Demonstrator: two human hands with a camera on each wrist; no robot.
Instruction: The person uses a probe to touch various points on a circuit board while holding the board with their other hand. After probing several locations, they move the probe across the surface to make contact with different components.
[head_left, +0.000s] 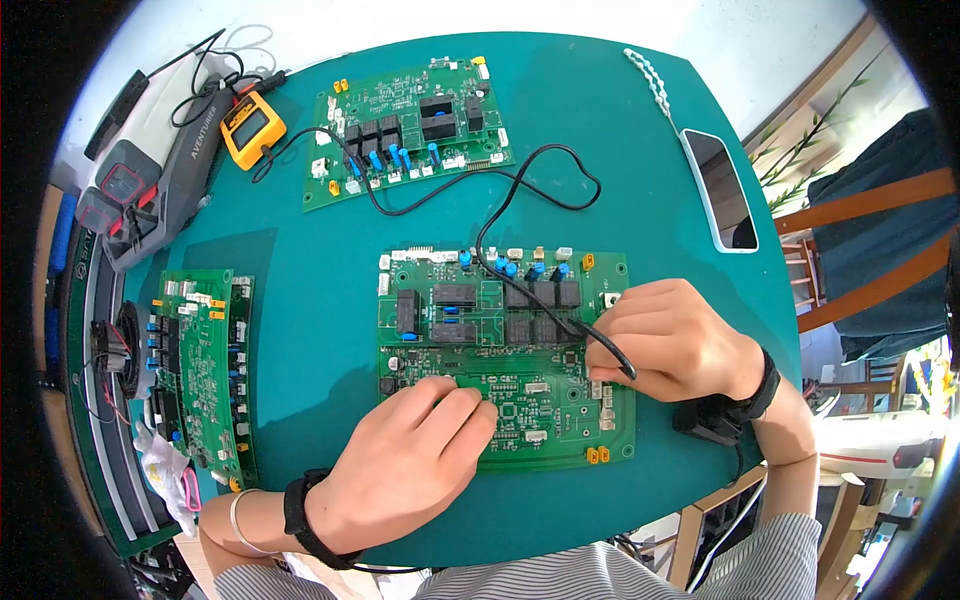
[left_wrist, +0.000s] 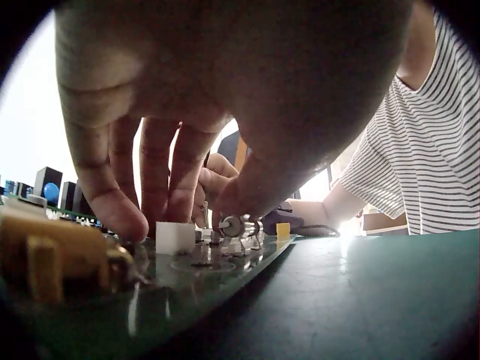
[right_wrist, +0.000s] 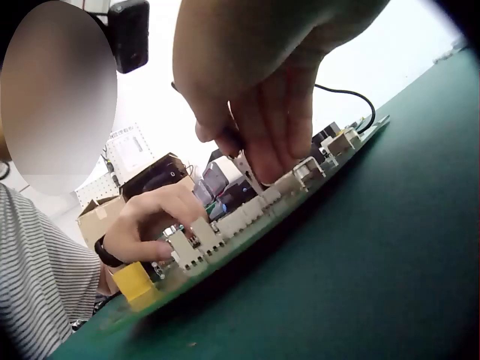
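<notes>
A green circuit board with black relays and blue capacitors lies in front of me in the head view. My right hand is at its right edge, pinching the end of a black cable. In the right wrist view those fingertips sit right at a row of white connectors, and they hide most of the cable's tip. My left hand rests on the board's near left part. Its fingers point down onto the board beside a white connector in the left wrist view.
The cable loops back to a yellow handheld meter at the back left. Another board lies behind, and more boards stand at the left. A phone is on the right, with a black adapter near my right wrist.
</notes>
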